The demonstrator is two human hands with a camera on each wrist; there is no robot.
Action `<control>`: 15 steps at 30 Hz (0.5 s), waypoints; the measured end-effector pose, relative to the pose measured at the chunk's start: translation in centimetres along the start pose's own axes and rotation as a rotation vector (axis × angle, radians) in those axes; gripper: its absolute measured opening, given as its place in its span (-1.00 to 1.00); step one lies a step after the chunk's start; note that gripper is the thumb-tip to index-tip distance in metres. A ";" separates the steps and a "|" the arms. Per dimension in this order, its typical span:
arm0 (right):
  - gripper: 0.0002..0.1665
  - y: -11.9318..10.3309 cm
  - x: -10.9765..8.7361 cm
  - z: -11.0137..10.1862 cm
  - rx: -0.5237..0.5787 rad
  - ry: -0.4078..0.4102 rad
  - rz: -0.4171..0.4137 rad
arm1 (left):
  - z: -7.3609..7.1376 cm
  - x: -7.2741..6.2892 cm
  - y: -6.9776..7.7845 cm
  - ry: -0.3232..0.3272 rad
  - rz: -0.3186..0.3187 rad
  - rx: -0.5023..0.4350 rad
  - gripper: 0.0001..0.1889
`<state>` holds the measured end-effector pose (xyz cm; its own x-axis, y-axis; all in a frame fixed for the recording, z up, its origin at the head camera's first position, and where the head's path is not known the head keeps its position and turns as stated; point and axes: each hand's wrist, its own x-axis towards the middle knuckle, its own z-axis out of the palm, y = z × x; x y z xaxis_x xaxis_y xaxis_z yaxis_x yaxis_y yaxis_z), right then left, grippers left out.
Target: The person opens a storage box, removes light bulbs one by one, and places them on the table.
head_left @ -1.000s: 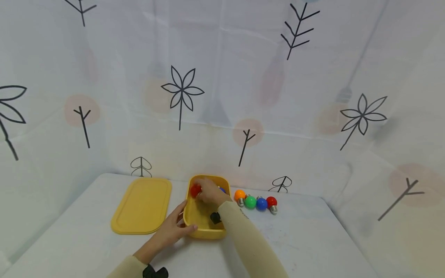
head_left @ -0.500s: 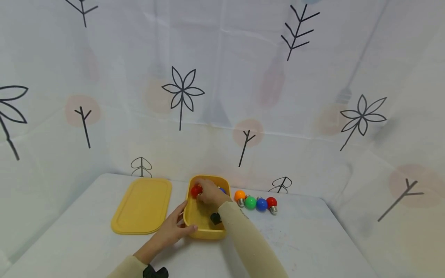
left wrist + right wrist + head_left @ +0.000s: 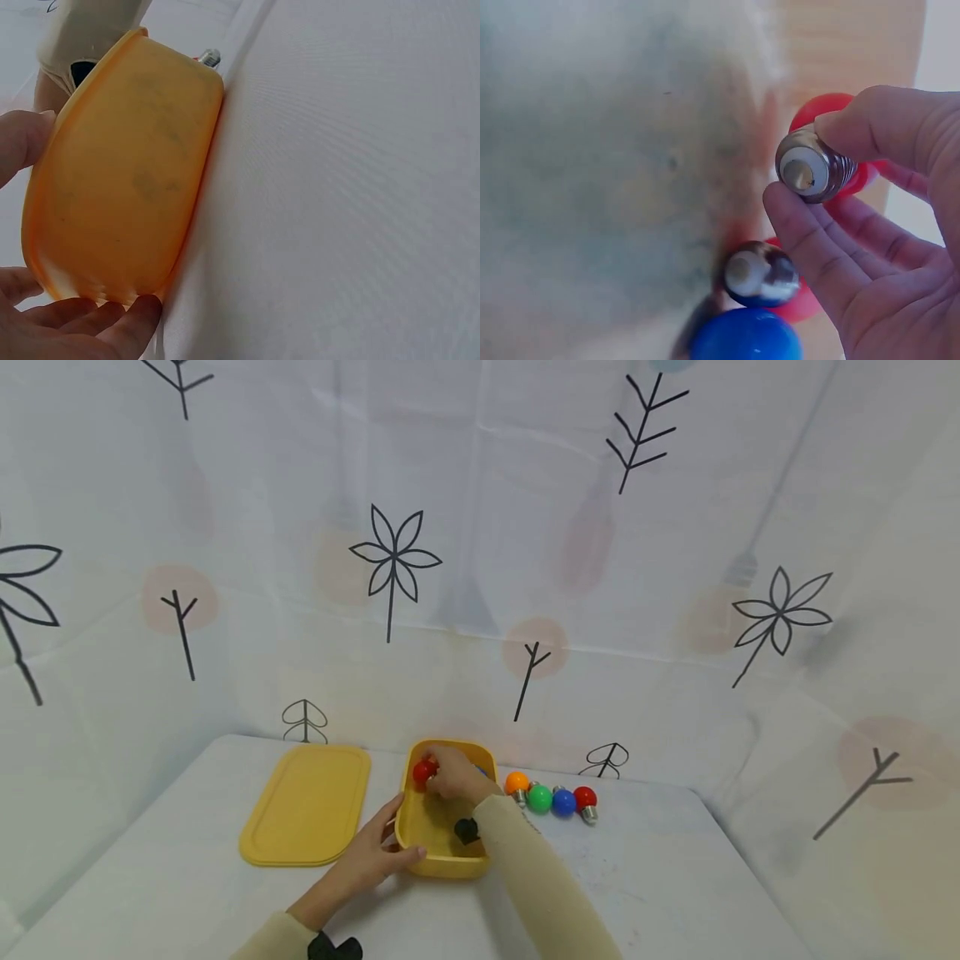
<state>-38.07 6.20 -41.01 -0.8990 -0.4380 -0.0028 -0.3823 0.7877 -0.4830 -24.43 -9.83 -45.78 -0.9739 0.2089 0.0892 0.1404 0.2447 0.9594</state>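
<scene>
A yellow plastic container [image 3: 431,827] stands on the table. My left hand [image 3: 367,858] holds its near left corner, with the thumb [image 3: 22,142] at one side and the fingers [image 3: 131,326] round the other. Inside, toward the back, my right hand [image 3: 453,774] pinches a red light bulb [image 3: 423,772] by its metal screw base [image 3: 801,169]. Beneath that hand, another red bulb [image 3: 802,304] lies against a blue bulb [image 3: 746,337]. In the head view the hand covers most of what lies at the container's back.
To the left lies a flat yellow lid [image 3: 307,806]. Right of the container, an orange bulb [image 3: 517,783], a green bulb [image 3: 540,799], a blue bulb [image 3: 564,802] and a red bulb [image 3: 585,799] lie in a row. A patterned cloth hangs behind the table [image 3: 660,877].
My right hand and the red bulb have shifted very slightly to the right inside the container. The left hand stays in the same place on it.
</scene>
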 end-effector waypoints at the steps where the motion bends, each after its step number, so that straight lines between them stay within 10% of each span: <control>1: -0.54 -0.1 -0.1 -0.2 0.030 0.000 0.008 | 0.0 0.0 0.0 0.001 -0.006 0.003 -0.02; 15: -0.53 -0.7 -3.2 -3.0 0.211 0.032 -0.059 | 0.0 0.1 -0.2 -0.001 -0.020 0.007 0.00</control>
<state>-35.55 8.29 -38.05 -0.8841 -0.4639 0.0567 -0.3839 0.6516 -0.6542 -24.52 -9.84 -45.95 -0.9764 0.2045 0.0697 0.1220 0.2557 0.9590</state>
